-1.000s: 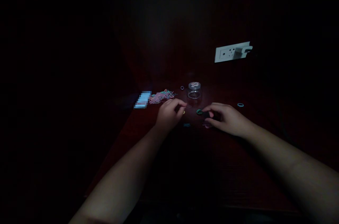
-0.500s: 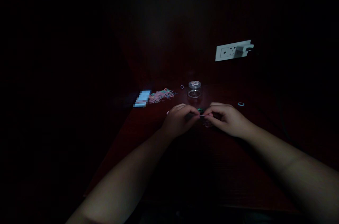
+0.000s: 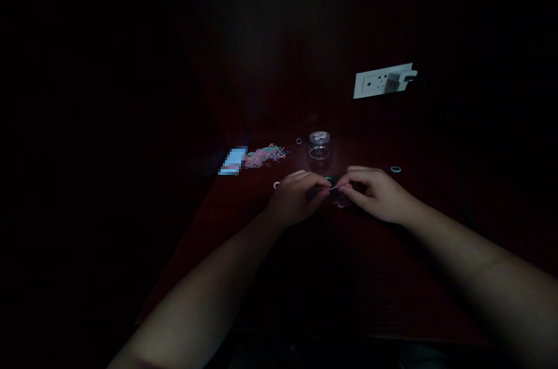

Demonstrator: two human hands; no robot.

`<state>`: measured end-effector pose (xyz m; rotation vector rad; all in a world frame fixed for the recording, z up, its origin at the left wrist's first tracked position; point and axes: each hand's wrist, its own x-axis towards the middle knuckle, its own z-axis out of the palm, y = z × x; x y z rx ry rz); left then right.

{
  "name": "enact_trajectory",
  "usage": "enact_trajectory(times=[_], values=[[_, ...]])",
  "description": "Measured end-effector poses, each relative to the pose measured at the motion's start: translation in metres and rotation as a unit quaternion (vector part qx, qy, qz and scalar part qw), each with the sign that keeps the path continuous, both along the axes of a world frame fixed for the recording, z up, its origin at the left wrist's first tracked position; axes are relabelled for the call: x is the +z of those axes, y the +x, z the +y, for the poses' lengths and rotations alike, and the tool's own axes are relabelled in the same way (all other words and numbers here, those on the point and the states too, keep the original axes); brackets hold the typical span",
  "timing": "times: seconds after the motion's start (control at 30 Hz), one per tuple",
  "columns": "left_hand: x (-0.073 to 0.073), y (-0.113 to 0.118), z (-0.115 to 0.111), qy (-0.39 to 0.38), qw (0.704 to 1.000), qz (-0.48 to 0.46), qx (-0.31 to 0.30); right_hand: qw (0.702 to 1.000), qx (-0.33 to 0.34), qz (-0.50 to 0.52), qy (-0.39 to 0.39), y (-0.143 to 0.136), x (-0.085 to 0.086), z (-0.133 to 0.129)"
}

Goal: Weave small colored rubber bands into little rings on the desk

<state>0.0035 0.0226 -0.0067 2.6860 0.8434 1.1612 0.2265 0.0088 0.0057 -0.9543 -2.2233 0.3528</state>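
Observation:
Between my two hands a thin pink elastic band (image 3: 333,187) is held above the dark red table. My left hand (image 3: 297,194) pinches one end with thumb and forefinger. The other end is in the pinch of my right hand (image 3: 371,190). Just behind the fingertips lies a green band (image 3: 328,179), partly hidden. Under my right fingers is a small pinkish clump of bands (image 3: 341,201), dim and hard to make out. A pale pink ring (image 3: 276,185) shows partly beside my left hand.
A clear lidded jar (image 3: 319,147) stands behind my hands. At the left, a pile of coloured bands (image 3: 265,155) lies by a lit, blurred phone-like screen (image 3: 233,161). A small ring (image 3: 299,141) and a blue ring (image 3: 395,169) lie farther out. A socket plate (image 3: 381,81) holds a plug.
The pink band between my fingertips now slants up towards my right hand, which has shifted slightly. The whole view has moved a little; the other things have stayed put.

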Motion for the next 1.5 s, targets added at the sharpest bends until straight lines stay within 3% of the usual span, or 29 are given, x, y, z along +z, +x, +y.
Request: enact_trajectory(times=[0.7,1.5], values=[[0.0008,0.0027,-0.0006,0.004,1.0,0.008,0.008,0.999,0.034,0.02,-0.016,-0.0024,-0.0018,-0.0001],[0.0012,0.0022,-0.0019,-0.004,1.0,0.002,0.012,0.999,0.002,0.026,-0.023,-0.0007,-0.0038,0.0006]])
